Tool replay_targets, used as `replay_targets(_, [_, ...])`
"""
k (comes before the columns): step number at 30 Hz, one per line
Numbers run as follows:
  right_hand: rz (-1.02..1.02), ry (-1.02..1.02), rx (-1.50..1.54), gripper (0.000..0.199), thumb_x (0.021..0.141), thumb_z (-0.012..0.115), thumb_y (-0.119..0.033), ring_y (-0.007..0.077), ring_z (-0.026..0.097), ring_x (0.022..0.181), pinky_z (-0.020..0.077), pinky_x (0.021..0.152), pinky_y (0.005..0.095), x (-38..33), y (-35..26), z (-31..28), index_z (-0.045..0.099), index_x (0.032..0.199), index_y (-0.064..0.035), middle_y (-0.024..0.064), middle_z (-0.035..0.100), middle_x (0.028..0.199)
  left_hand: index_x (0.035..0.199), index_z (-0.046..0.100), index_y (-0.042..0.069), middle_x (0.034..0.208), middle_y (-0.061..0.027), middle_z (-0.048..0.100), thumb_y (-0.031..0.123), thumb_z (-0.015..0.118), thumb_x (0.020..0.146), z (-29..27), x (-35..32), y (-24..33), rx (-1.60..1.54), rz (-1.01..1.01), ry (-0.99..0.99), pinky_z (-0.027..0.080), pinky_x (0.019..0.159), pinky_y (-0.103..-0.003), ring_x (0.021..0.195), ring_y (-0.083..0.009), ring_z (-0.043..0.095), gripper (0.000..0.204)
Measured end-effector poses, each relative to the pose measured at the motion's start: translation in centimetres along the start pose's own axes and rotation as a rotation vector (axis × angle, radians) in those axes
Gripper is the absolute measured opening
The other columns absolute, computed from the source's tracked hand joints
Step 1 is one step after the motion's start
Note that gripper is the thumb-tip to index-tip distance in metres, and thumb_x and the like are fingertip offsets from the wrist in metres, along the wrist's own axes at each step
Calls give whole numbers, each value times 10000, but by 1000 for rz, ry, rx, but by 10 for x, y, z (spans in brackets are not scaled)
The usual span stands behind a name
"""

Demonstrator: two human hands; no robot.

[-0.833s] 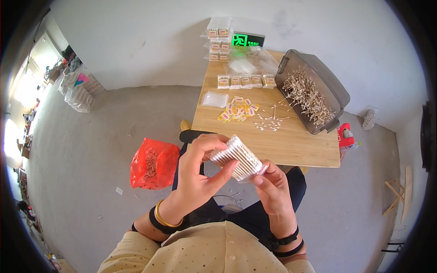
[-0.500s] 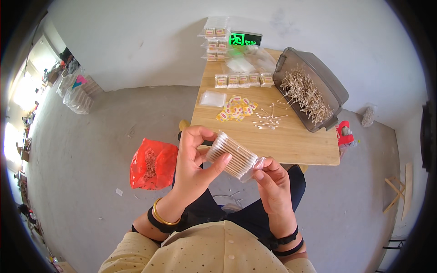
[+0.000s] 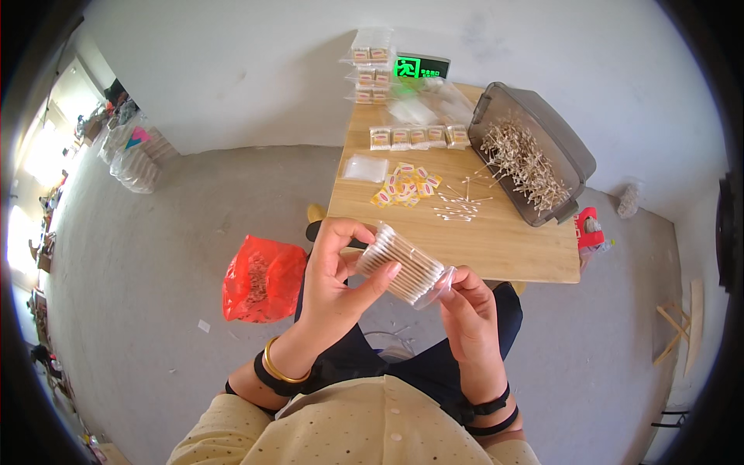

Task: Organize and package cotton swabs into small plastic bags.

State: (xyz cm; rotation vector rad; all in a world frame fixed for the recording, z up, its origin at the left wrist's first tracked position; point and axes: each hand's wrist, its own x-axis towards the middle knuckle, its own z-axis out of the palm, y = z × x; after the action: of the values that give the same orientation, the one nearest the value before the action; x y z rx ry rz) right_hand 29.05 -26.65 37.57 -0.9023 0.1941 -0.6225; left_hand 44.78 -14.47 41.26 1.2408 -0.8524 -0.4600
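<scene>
A clear plastic bag filled with cotton swabs (image 3: 404, 265) is held above my lap, just off the table's near edge. My left hand (image 3: 341, 271) grips its left end, thumb across the front and fingers behind. At the other end, my right hand (image 3: 470, 301) pinches the bag's loose clear flap (image 3: 439, 289) between thumb and fingers. The swabs lie side by side in a row, white tips at both ends. Beyond my hands, loose cotton swabs (image 3: 459, 208) and a heap of small yellow-and-white cards (image 3: 404, 184) lie on the table.
On the wooden table (image 3: 504, 260) stand a grey bin of swabs (image 3: 577, 147), a row of packed swab bags (image 3: 418, 138), stacked packs (image 3: 370, 77), flat clear bags (image 3: 364, 168) and a lit green exit sign (image 3: 422, 67). A red plastic bag (image 3: 263, 279) sits on the floor at left.
The flap at the bag's right end, bunched in my right fingers before, now stands more spread out. Both hands stay in nearly the same place.
</scene>
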Motion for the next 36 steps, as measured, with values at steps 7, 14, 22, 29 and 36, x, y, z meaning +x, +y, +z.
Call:
replay_targets(7, [-7, 5, 22, 106, 967, 643, -12, 124, 629, 990, 465, 943, 301, 3, -1, 3, 636, 1065, -52, 32, 692, 1033, 1164, 430, 49, 1177, -101, 569, -66, 679, 901, 0, -1, 5, 20, 44, -43, 561, 861, -287, 1039, -168, 667, 380])
replay_targets(14, [12, 22, -4, 124, 953, 683, -32, 113, 626, 991, 458, 936, 288, 3, -2, 4, 623, 1055, -70, 14, 688, 1032, 1210, 402, 45, 1184, -110, 567, -52, 672, 907, 3, -3, 11, 64, 31, 13, 558, 859, -286, 1048, -174, 665, 417])
replay_targets(22, [-20, 21, -45, 165, 943, 723, -65, 88, 605, 954, 455, 905, 270, 7, 4, 0, 595, 1045, -84, -6, 670, 997, 1313, 425, 42, 1187, -107, 597, 32, 686, 928, -2, 2, 2, -154, -126, 15, 535, 891, -298, 1062, -154, 627, 465])
replay_targets(29, [2, 10, -9, 212, 913, 757, -52, 87, 598, 928, 460, 867, 256, 9, 3, 7, 581, 1029, -76, -5, 652, 967, 1350, 440, 33, 1130, -113, 658, 95, 746, 933, 1, 0, -10, -264, -212, -28, 520, 877, -272, 1060, -118, 623, 521])
replay_targets(36, [18, 18, -59, 205, 915, 738, -24, 75, 590, 932, 458, 862, 246, 11, 7, 6, 582, 1040, -67, -10, 643, 966, 1329, 465, 47, 1089, -50, 598, 125, 783, 911, 5, -3, -20, -181, -213, -69, 499, 815, -246, 988, -86, 587, 531])
